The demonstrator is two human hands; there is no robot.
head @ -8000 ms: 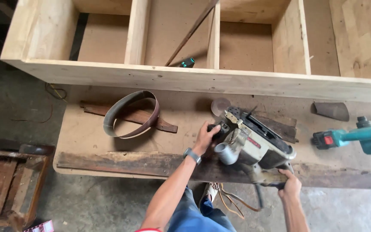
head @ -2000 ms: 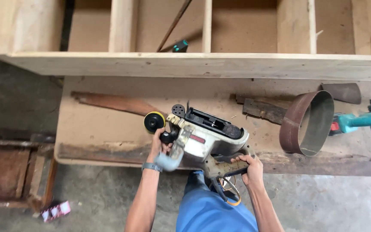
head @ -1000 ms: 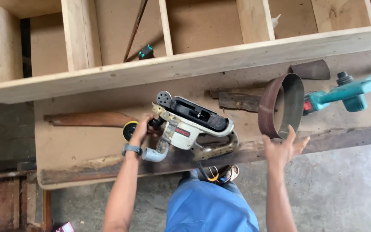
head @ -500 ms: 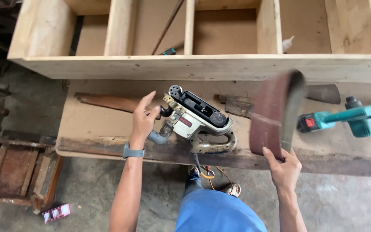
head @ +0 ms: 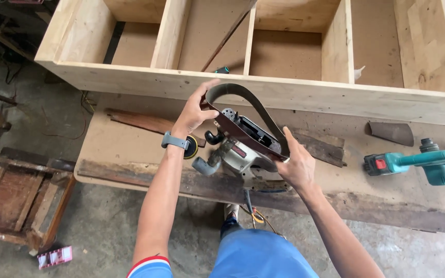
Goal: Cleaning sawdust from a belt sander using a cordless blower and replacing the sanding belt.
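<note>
A dark brown sanding belt loop (head: 256, 110) is stretched between both my hands, held above a grey and black belt sander (head: 235, 152) that lies on the workbench (head: 130, 139). My left hand (head: 194, 110) grips the belt's upper left end. My right hand (head: 297, 164) holds its lower right end. The belt's lower run hangs just over the sander's top. The sander's cable drops off the front edge of the bench toward my legs.
A teal cordless tool (head: 418, 162) lies on the bench at the right, with a folded piece of sanding belt (head: 390, 133) behind it. A big wooden shelf frame (head: 263, 87) lies along the bench's back. Dark planks (head: 148, 122) lie on the bench. Rusty frames (head: 11, 193) stand at the left.
My right hand brought the belt from the right side over to the sander. My left hand left the sander's front knob and took hold of the belt's other end.
</note>
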